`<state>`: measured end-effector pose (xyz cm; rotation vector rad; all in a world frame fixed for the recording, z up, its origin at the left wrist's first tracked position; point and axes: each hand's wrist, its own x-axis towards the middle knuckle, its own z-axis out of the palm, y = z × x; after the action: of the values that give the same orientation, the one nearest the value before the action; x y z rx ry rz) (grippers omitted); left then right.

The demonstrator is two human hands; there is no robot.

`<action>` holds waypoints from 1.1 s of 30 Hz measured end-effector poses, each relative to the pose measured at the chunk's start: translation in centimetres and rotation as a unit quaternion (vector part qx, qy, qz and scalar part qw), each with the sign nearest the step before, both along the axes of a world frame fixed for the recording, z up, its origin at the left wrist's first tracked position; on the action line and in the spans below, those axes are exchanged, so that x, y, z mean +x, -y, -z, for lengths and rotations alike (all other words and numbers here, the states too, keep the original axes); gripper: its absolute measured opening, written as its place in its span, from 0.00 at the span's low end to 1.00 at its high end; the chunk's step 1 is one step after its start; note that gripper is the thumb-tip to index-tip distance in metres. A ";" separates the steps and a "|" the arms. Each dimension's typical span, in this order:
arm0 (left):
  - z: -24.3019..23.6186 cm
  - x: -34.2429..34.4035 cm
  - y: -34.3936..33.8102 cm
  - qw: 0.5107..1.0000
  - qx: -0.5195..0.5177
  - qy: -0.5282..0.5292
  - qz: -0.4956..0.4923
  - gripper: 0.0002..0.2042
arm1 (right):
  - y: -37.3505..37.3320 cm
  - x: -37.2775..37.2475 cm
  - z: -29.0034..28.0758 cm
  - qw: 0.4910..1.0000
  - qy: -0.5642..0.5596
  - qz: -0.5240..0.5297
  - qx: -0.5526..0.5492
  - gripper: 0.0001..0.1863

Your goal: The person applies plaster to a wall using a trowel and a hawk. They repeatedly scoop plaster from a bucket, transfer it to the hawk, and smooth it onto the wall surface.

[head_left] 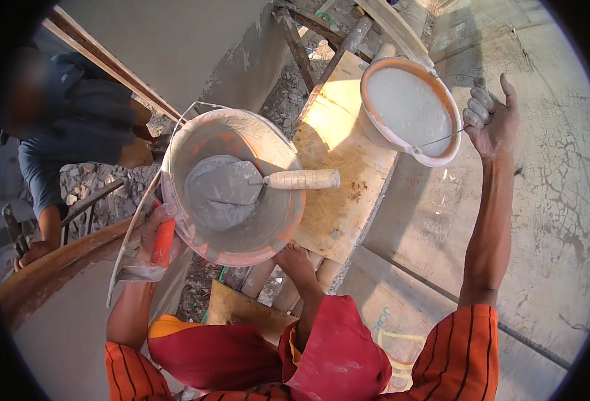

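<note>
My right hand (492, 123) is closed round the wire handle of a bucket (370, 120) at the upper right, with the thumb sticking up. Whitish liquid (408, 103) nearly fills this bucket. Close against the wall of a second, orange and grey-smeared bucket (285, 230), my left hand (151, 234) grips a plastering float by its red handle (163, 242). The float's thin plate stands on edge to the left of the hand. Grey mortar (208, 207) lies in the second bucket. A trowel with a pale wooden handle (305, 179) rests there, its blade on the mortar and its handle over the rim.
A plywood board (348, 214) spans poles below me, with my bare foot (295, 264) beside the mortar bucket. At the left another person (84, 120) holds a tool near a wooden beam (74, 264). Rubble (81, 184) lies below; a cracked concrete surface (549, 180) extends right.
</note>
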<state>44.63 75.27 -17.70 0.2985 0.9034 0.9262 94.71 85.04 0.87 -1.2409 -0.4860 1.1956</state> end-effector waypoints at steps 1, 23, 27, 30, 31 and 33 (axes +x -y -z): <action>-0.2 1.2 -0.8 1.000 -0.006 -0.019 0.002 0.24 | -1.6 0.7 0.7 0.999 0.015 0.026 -0.011 0.19; 6.0 14.8 -5.6 0.975 0.113 0.085 0.170 0.15 | 6.2 -9.9 18.4 0.207 0.833 -0.512 -0.043 0.22; 6.4 15.3 -5.7 0.969 0.142 0.088 0.185 0.16 | 6.0 -8.2 19.2 0.199 0.818 -0.534 -0.081 0.24; 6.7 15.1 -6.3 0.967 0.155 0.089 0.181 0.16 | 6.5 -8.5 14.4 0.181 0.859 -0.477 -0.032 0.27; 6.8 15.2 -6.3 0.967 0.157 0.089 0.182 0.16 | 5.6 -10.3 11.5 0.161 0.840 -0.506 -0.112 0.29; 6.4 15.6 -6.8 0.963 0.168 0.090 0.190 0.16 | 5.1 -9.8 8.9 0.133 0.856 -0.490 -0.098 0.30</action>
<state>60.24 82.03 -24.07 0.6450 0.4921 0.7309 84.94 79.91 -8.01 -2.0715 -3.3851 -0.2892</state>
